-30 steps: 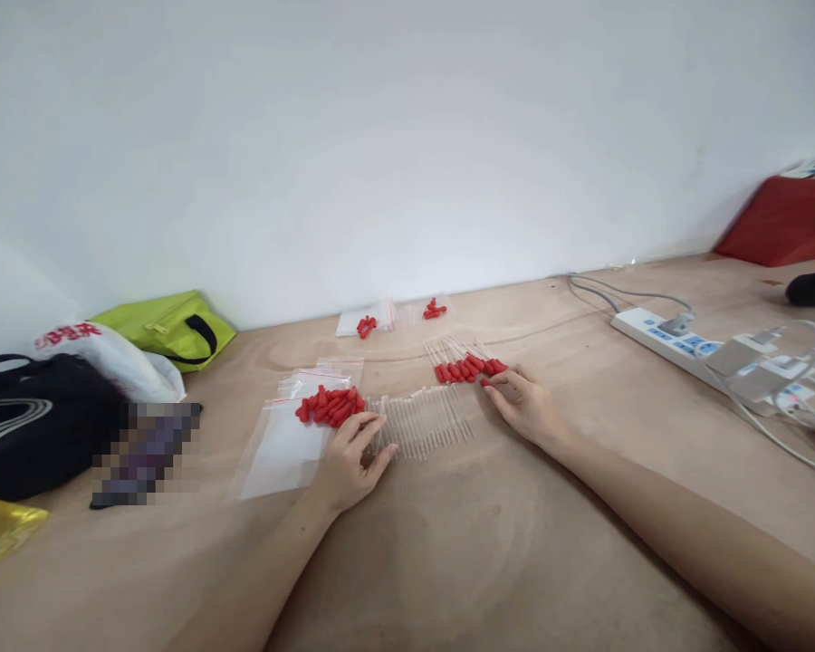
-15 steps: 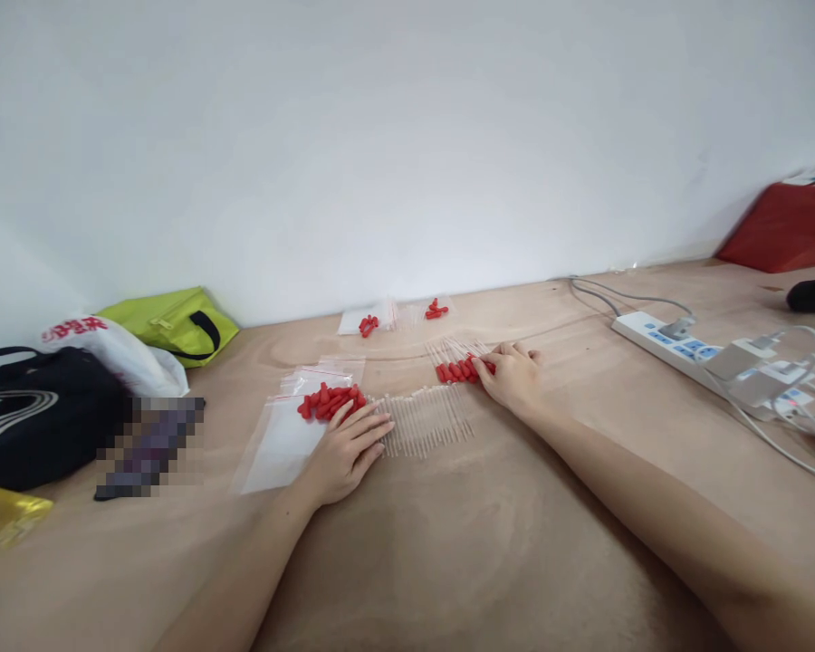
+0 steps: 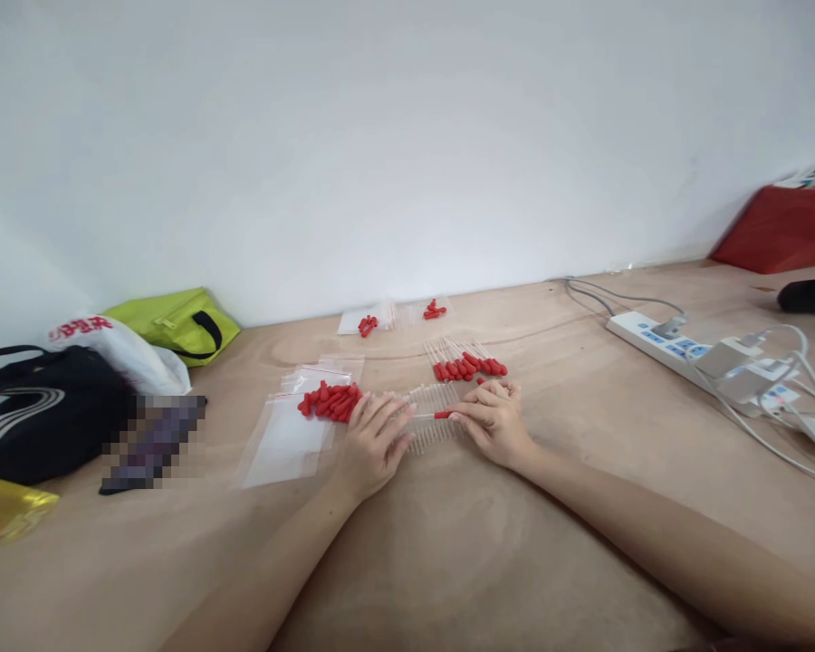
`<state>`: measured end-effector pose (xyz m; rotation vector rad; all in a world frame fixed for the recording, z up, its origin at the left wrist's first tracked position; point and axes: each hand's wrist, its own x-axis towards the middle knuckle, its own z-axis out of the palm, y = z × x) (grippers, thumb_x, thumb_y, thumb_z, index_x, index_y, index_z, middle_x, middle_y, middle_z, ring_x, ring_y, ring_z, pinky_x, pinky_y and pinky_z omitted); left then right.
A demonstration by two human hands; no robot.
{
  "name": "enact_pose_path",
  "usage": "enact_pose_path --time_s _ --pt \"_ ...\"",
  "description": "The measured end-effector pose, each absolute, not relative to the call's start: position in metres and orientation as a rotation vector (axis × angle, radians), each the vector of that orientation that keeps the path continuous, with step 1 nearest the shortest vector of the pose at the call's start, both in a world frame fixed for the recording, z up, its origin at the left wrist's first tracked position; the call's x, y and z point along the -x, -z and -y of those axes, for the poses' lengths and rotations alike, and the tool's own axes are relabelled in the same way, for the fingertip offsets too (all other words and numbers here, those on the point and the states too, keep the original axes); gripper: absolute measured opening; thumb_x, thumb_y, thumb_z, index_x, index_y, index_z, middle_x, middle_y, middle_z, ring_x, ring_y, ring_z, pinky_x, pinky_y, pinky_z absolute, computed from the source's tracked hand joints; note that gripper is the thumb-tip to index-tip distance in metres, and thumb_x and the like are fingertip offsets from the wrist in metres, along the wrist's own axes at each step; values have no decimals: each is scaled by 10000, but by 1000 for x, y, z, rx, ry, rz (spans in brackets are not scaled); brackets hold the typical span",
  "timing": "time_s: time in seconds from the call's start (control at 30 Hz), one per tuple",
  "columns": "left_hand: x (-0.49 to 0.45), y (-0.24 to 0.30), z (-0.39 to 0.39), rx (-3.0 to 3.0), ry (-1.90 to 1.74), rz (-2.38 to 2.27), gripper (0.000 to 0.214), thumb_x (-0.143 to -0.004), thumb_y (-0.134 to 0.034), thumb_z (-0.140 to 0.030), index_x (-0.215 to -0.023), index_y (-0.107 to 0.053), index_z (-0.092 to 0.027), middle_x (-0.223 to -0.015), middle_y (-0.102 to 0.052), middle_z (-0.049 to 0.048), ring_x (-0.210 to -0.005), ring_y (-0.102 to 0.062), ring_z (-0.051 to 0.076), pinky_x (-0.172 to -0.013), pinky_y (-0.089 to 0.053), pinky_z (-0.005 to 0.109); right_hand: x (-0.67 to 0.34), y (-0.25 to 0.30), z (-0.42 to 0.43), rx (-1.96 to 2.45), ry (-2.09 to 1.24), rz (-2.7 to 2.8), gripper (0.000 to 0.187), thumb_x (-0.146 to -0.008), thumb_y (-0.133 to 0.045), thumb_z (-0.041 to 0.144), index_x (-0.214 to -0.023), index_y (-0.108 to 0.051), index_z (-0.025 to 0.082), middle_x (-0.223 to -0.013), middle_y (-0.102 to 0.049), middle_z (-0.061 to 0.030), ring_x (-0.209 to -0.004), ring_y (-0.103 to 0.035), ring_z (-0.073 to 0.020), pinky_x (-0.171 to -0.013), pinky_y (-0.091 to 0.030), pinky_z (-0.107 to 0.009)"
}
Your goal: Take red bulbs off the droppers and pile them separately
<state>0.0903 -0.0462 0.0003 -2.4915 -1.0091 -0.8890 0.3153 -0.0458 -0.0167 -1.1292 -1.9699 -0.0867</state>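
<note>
Between my hands a thin clear dropper tube [image 3: 424, 416] lies level, with a red rubber bulb [image 3: 442, 415] at its right end. My left hand [image 3: 373, 445] is closed on the tube's left end, and that end is hidden by the fingers. The bulb is pinched in the fingertips of my right hand [image 3: 494, 421]. Under and between the hands spreads a row of bare dropper tubes [image 3: 431, 439]. Just beyond my right hand, several droppers with red bulbs [image 3: 470, 366] lie side by side. A heap of loose red bulbs [image 3: 329, 400] is just past my left hand.
Clear zip bags [image 3: 282, 444] lie under and beside the heap. Farther back are small bags with red bulbs [image 3: 367, 325]. A power strip [image 3: 658, 340] with chargers and cables is at right. Bags, including a black one [image 3: 47, 417] and a green one [image 3: 177, 326], sit at left.
My right hand has come down and toward me from the bulbed droppers, leaving them in view. My left hand has moved right over the bare tubes. A tube with a bulb now shows between both hands.
</note>
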Motion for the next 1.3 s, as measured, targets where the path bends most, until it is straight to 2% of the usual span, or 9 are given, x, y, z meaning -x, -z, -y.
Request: enact_pose_path --time_s 0.2,0.33,0.5,0.67,0.87,1.3 --pt "-110 2 45 2500 949 975 149 -840 -489 -249 -884 -631 -235 -853 -692 -18 -881 -600 160 -1024 -214 462 -309 15 45 1047 -21 1994 199 -846 -485 334 -840 -680 297 -715 -629 8 -754 -475 -134 -812 -231 -372" --pt "-111 1 44 2484 986 991 117 -829 -507 -222 -810 -622 -215 -803 -693 -30 -837 -604 154 -1011 -220 447 -309 15 46 1030 -3 2015 172 -800 -546 392 -856 -673 290 -766 -639 10 -776 -487 -137 -845 -221 -387" --pt "-111 -1 46 2464 950 972 140 -841 -483 -230 -784 -610 -212 -742 -678 -26 -800 -588 147 -968 -252 417 -306 18 45 943 120 2077 136 -793 -565 367 -875 -663 319 -738 -639 32 -753 -481 -126 -904 -174 -412" --pt "-109 -1 50 2458 864 994 213 -846 -463 -254 -678 -582 -203 -604 -620 -26 -670 -535 137 -867 -301 394 -306 18 47 938 160 2144 142 -809 -540 338 -804 -665 271 -650 -606 24 -721 -446 -131 -893 -185 -411" --pt "-108 0 52 2479 892 987 214 -845 -448 -220 -677 -581 -204 -599 -609 -29 -664 -516 135 -844 -293 396 -307 17 49 898 177 2172 171 -818 -512 306 -729 -639 235 -621 -575 20 -709 -419 -133 -898 -174 -428" --pt "-110 -1 53 2486 954 924 204 -847 -458 -226 -681 -574 -197 -581 -603 -43 -658 -510 124 -853 -279 384 -309 14 54 843 68 2200 137 -800 -481 240 -741 -603 222 -648 -586 26 -781 -479 -145 -948 -125 -457"
